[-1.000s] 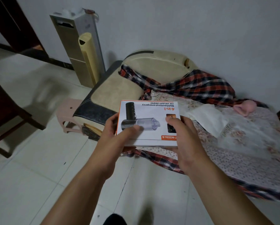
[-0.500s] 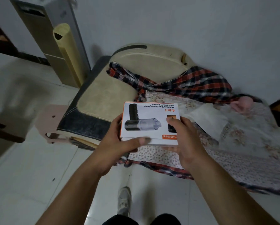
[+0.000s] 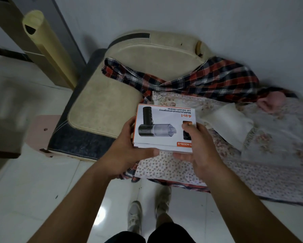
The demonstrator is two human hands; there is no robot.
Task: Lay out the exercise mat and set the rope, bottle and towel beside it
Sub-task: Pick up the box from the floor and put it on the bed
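**Floor and low bed, loaded up**

Pale tiled floor (image 3: 42,199), glossy, with two shoes (image 3: 135,220) planted on it. A pink stool (image 3: 40,130) sits on the tiles, a beige cushion (image 3: 101,106) with a dark edge beside it. A yellow rolled mat (image 3: 49,50) stands upright against the cabinet (image 3: 8,28). The low bed (image 3: 252,186) carries a floral sheet (image 3: 208,169); a plaid cloth (image 3: 217,79) lies across cushion and sheet, a white towel (image 3: 229,125) rests on the sheet, and a pink bundle (image 3: 271,102), blurred, sits near the wall.

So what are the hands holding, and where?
Car vacuum cleaner box: left hand grips its left edge and underside, right hand its right end.
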